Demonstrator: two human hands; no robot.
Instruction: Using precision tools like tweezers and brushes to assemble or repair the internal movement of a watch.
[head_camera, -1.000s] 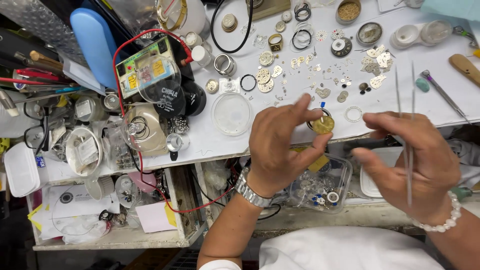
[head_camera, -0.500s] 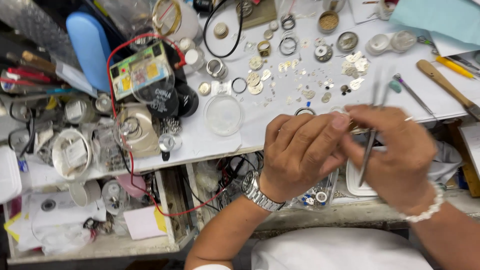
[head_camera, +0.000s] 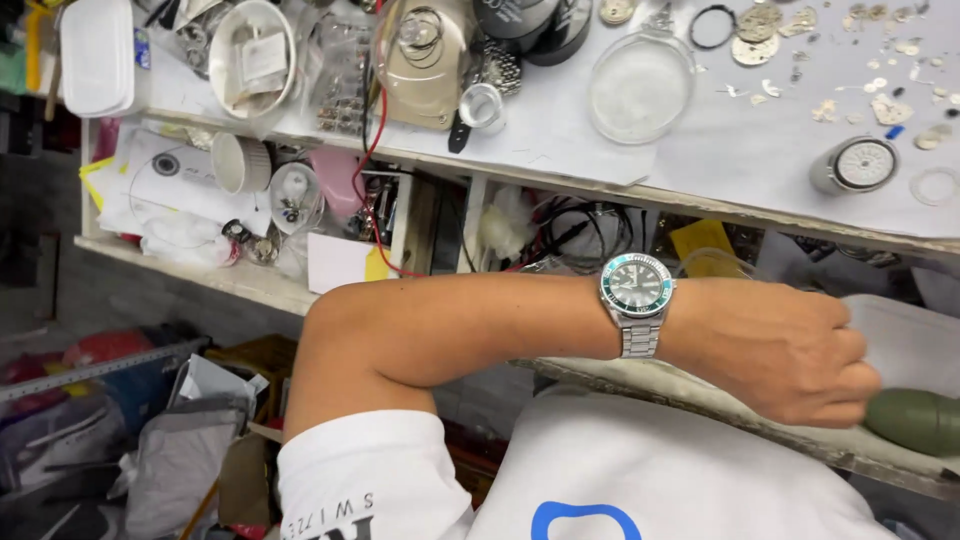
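We look down on a cluttered white worktop (head_camera: 740, 160) strewn with small watch parts (head_camera: 880, 105), a clear round dish (head_camera: 640, 85) and a white-faced dial in a metal ring (head_camera: 862, 164), with open shelves of boxes and cables beneath it. Our left hand (head_camera: 790, 350), a steel wristwatch with a green bezel (head_camera: 637, 292) on its wrist, lies low at the worktop's front edge, fingers curled shut around the end of a dark green rubber bulb (head_camera: 915, 420). We judge the work on the parts to be paused: nothing is being handled up on the worktop, and the loose pieces lie unassembled. The bulb runs off the right edge, so we cannot make out its whole shape. Our right hand is out of view, and we cannot tell what it holds.
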